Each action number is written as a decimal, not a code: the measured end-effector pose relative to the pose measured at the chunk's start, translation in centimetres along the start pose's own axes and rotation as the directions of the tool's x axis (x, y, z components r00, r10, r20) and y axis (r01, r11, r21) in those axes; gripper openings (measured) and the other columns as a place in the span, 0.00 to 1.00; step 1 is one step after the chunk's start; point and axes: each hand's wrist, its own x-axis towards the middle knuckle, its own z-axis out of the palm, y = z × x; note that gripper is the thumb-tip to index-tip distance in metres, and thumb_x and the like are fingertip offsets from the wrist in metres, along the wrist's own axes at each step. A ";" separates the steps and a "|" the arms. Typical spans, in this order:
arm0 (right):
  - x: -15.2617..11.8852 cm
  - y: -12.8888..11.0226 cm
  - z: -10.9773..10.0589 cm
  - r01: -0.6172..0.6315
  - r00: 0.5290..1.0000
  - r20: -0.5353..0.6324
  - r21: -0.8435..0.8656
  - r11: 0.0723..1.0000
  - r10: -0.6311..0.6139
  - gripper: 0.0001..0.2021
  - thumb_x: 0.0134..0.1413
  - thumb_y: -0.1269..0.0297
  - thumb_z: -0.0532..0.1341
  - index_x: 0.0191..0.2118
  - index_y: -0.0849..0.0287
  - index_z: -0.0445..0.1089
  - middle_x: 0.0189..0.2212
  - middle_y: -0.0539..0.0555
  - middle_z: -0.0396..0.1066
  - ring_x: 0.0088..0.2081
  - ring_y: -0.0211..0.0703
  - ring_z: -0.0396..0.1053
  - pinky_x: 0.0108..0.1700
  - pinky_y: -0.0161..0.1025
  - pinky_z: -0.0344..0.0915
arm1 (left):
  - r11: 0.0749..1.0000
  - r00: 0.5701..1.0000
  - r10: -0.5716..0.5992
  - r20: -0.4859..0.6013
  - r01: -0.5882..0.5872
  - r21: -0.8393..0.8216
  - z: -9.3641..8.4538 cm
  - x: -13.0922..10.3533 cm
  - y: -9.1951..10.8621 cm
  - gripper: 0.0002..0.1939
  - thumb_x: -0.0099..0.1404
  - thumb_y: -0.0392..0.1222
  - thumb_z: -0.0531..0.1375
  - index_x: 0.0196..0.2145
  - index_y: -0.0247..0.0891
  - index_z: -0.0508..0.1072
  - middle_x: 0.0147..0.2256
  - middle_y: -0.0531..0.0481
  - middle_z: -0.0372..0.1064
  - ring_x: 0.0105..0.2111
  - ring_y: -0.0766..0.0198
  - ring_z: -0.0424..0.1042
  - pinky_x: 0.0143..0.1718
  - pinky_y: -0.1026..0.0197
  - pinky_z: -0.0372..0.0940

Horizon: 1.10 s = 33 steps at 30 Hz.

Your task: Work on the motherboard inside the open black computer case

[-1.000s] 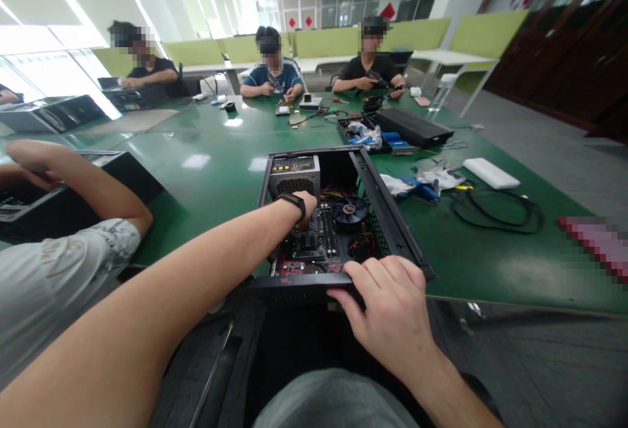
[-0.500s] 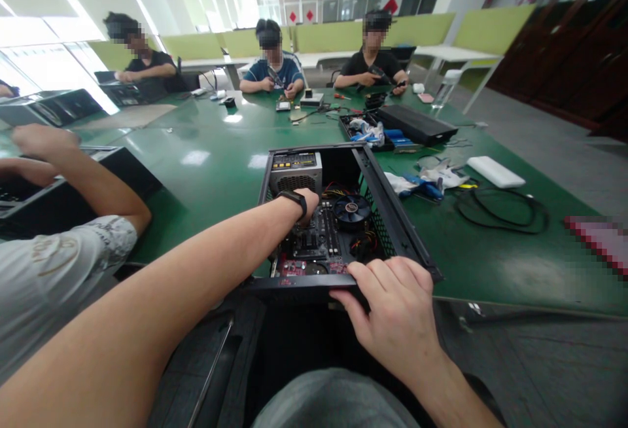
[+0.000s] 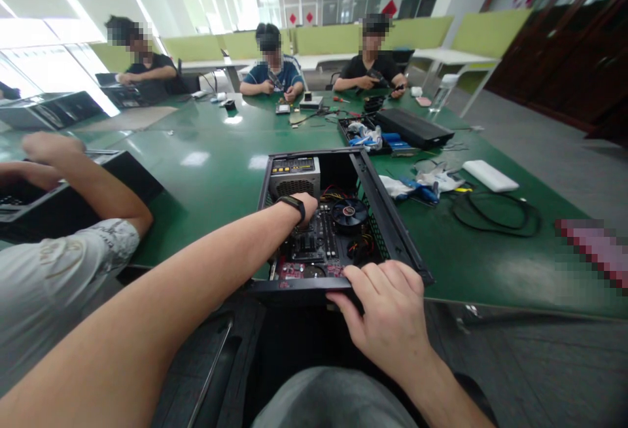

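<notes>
From where I stand, the black, open-topped computer case [image 3: 392,212] lies flat at the near edge of the glossy green table [image 3: 210,202], right in front of the person. The right hand [image 3: 385,307] grasps the near rim of the case toward its right corner, fingers bent over the top and thumb pressed beneath. The left hand [image 3: 308,209], a slim black band [image 3: 293,205] at its wrist, reaches down inside, just in front of the grey metal power-supply box [image 3: 294,179] with its black-and-yellow label. Its fingertips are hidden from me, so I cannot tell how far they are open or whether they pinch anything. Right of that hand sits a round black cooling fan [image 3: 349,213]; nearer the rim, below the hand, spreads the dark circuit board [image 3: 311,245], with a red section [image 3: 293,268] along the near edge.
</notes>
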 end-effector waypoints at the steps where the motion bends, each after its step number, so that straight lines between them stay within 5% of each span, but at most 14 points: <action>1: 0.0 0.0 0.0 -0.001 1.000 0.002 0.002 1.000 0.001 0.11 0.60 0.55 0.61 0.44 0.56 0.69 0.31 0.51 0.66 0.37 0.46 0.59 0.49 0.49 0.53 | 1.000 1.000 0.003 -0.007 -0.003 -0.002 0.1 0.0 -0.1 0.23 0.48 0.37 0.69 0.43 0.31 0.80 0.44 0.34 0.77 0.45 0.50 0.77 0.43 0.61 0.71; 33: 0.0 -0.2 -0.4 0.006 0.999 0.035 -0.049 0.999 -0.004 0.13 0.61 0.54 0.59 0.44 0.57 0.70 0.32 0.53 0.66 0.40 0.47 0.60 0.51 0.48 0.51 | 0.999 0.999 -0.017 0.028 0.016 0.031 -0.5 -0.1 0.1 0.27 0.46 0.44 0.72 0.44 0.32 0.80 0.45 0.36 0.78 0.45 0.52 0.76 0.45 0.62 0.69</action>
